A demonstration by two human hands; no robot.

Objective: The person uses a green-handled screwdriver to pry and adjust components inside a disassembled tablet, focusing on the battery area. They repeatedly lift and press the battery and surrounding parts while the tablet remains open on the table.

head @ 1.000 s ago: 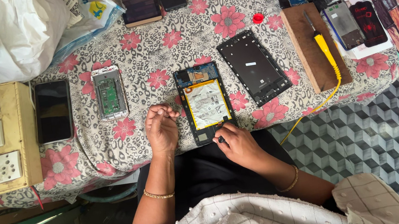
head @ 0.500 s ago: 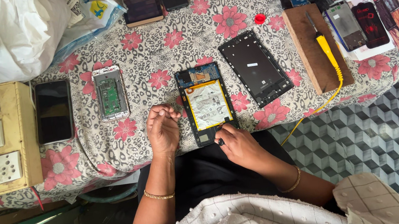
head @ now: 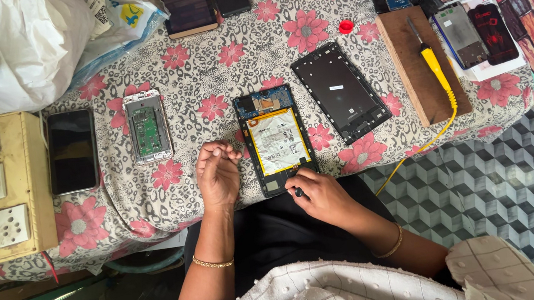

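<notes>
Head view: opened tablet face down near table edge, pale battery exposed, on flowered tablecloth. Right hand at tablet's lower corner, fingers pinched on a small dark tool, tip touching the frame. Left hand just beside tablet's left edge, fingers loosely curled, holding nothing. Black back cover to the right, apart from tablet. Opened phone and dark phone further left. Yellow-handled soldering iron on wooden block.
</notes>
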